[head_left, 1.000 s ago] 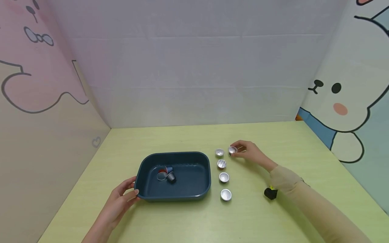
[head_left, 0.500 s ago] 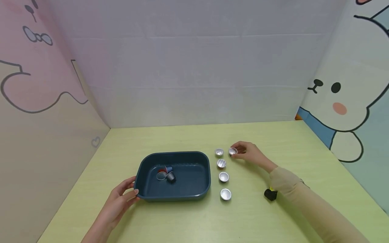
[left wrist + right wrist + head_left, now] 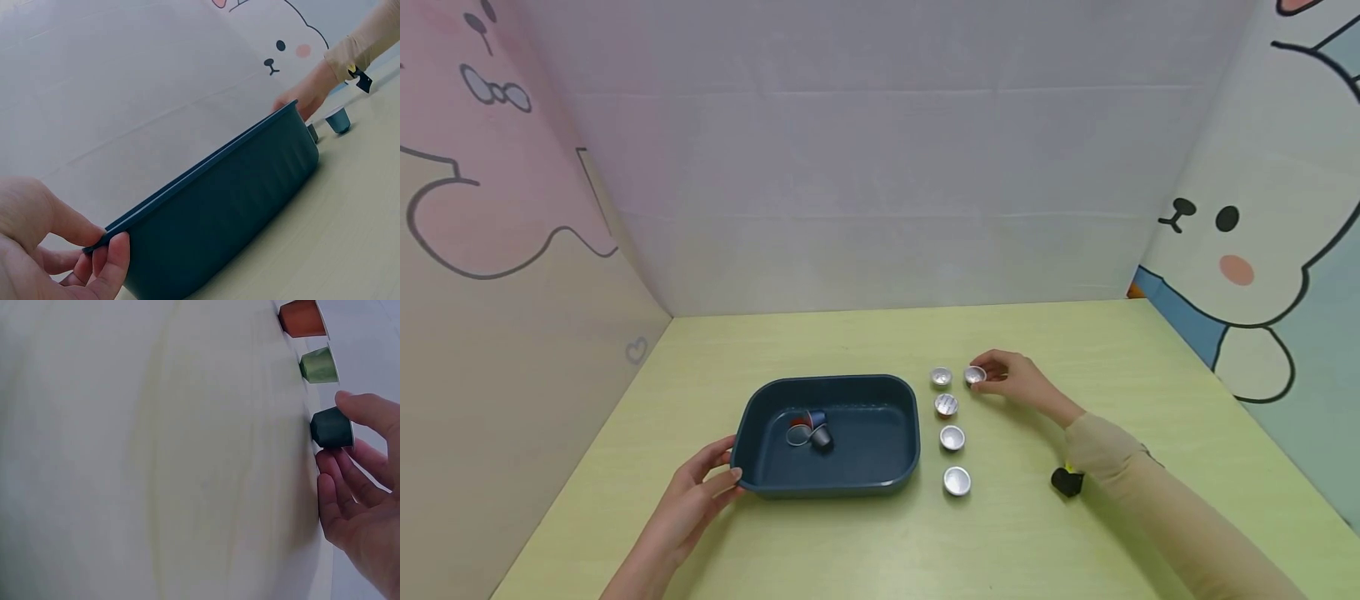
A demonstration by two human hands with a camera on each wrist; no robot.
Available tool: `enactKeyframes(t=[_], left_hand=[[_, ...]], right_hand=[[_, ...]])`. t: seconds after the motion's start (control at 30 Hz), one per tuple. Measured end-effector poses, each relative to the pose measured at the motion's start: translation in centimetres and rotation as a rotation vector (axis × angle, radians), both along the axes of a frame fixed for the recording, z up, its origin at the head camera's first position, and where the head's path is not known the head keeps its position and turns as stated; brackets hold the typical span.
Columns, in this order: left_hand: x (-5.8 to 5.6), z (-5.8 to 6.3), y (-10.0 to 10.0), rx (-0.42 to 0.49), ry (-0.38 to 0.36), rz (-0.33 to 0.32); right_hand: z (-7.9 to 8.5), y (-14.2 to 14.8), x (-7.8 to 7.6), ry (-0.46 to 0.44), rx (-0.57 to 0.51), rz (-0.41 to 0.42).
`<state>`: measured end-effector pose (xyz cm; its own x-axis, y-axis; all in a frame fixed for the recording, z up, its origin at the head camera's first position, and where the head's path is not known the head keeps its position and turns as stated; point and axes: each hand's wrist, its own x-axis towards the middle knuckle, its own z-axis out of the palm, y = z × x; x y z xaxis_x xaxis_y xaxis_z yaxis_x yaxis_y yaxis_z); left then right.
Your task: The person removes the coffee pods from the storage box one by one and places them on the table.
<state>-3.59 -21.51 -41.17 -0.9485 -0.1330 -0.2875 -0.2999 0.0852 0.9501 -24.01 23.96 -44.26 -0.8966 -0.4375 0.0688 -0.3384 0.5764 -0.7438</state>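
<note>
My left hand (image 3: 700,492) pinches the left rim of a dark blue-green plastic basin (image 3: 842,487), thumb over the edge and fingers beneath it in the left wrist view. Several coffee capsules (image 3: 822,438) lie bunched inside the basin. Beyond its right side, my right hand (image 3: 1015,379) holds a dark green coffee capsule (image 3: 332,428) between thumb and fingers, its silvery lid facing up and its base close to the table. Left of that hand, a column of foil-topped capsules (image 3: 952,438) stands on the table, lids up.
The right wrist view shows a light green capsule (image 3: 319,365) and an orange-brown capsule (image 3: 303,319) in line with the held one. A small black object (image 3: 1067,482) with a yellow part is by the right sleeve. A pale wall (image 3: 880,208) borders the table's back.
My right hand has come down very slightly with the dark green coffee capsule. The left hand and the basin stay where they were.
</note>
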Motion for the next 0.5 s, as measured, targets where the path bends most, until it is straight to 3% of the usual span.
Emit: enactKeyframes(t=[0.5], left_hand=[[0.01,0.00,-0.04,0.003,0.008,-0.006]], right_hand=[[-0.06,0.01,0.05,-0.016,0.001,0.015]])
